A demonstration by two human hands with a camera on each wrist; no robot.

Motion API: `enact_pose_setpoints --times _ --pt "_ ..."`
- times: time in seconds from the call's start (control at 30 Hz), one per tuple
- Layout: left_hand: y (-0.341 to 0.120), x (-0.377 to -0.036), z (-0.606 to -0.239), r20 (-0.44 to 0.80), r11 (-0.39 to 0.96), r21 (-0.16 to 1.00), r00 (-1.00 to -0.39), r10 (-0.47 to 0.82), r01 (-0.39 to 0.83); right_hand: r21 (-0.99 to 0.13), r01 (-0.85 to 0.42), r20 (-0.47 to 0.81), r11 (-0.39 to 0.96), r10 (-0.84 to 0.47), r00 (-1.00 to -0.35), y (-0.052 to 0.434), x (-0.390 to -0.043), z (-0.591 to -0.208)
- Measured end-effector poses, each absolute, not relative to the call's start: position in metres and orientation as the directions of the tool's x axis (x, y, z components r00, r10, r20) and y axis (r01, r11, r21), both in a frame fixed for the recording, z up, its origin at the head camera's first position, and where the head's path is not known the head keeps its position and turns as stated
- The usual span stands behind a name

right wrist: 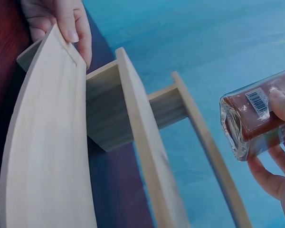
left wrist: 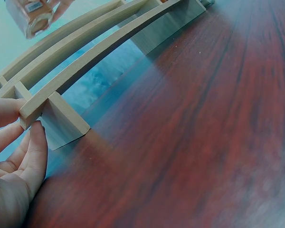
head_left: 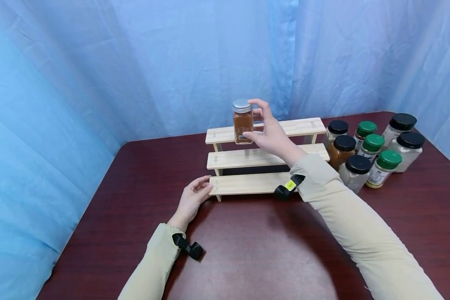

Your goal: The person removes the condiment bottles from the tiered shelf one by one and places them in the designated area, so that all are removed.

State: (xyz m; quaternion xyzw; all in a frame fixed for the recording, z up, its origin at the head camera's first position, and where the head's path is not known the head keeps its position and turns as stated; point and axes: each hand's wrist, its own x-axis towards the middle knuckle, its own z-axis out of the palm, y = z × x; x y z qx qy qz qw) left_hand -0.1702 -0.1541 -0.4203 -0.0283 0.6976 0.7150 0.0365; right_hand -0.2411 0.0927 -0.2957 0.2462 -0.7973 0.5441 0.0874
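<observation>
My right hand (head_left: 271, 135) grips a square clear spice jar (head_left: 243, 125) with a silver lid and reddish-brown powder inside. The jar is upright, held in front of the top shelf at the left part of a three-step wooden display rack (head_left: 251, 184). In the right wrist view, a barcode label shows on the jar (right wrist: 249, 114), and its base is apart from the wood. With thumb and fingers, my left hand (head_left: 190, 201) pinches the left end of the lowest shelf. The left wrist view shows those fingers (left wrist: 34, 152) at the shelf's corner.
Right of the rack stand several spice jars, some with black lids (head_left: 359, 164), some with green lids (head_left: 390, 159). They sit close together on the dark red-brown table (head_left: 157, 166). Blue curtains (head_left: 194, 62) hang behind and along both sides.
</observation>
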Motion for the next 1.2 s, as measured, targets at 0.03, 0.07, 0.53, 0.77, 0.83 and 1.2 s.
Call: enact_pose_setpoints --times 0.03,0.07,0.53,0.77,0.83,1.2 --pt "-0.154 -0.170 -0.420 -0.091 -0.023 0.996 -0.996 0.013 -0.091 -0.825 -0.494 0.415 0.276 -0.298 -0.860 0.095 -0.240 -0.295" --pt "-0.154 -0.170 -0.420 -0.093 -0.025 0.995 -0.996 0.013 -0.094 -0.821 -0.502 0.425 0.270 -0.299 -0.855 0.098 -0.238 -0.294" --pt "-0.155 -0.171 -0.421 -0.095 -0.015 0.995 -0.995 0.014 -0.096 -0.775 -0.595 0.530 0.213 -0.293 -0.796 0.127 -0.206 -0.296" --pt "-0.155 -0.172 -0.421 -0.096 -0.015 0.995 -0.995 0.014 -0.096 -0.736 -0.629 0.566 0.253 -0.280 -0.775 0.141 -0.190 -0.301" --pt "-0.155 -0.172 -0.421 -0.095 -0.018 0.995 -0.995 0.015 -0.095 -0.728 -0.636 0.575 0.255 -0.277 -0.770 0.145 -0.186 -0.302" --pt "-0.155 -0.171 -0.420 -0.087 -0.017 0.996 -0.996 0.013 -0.087 -0.646 -0.714 0.656 0.269 -0.282 -0.700 0.172 -0.166 -0.306"
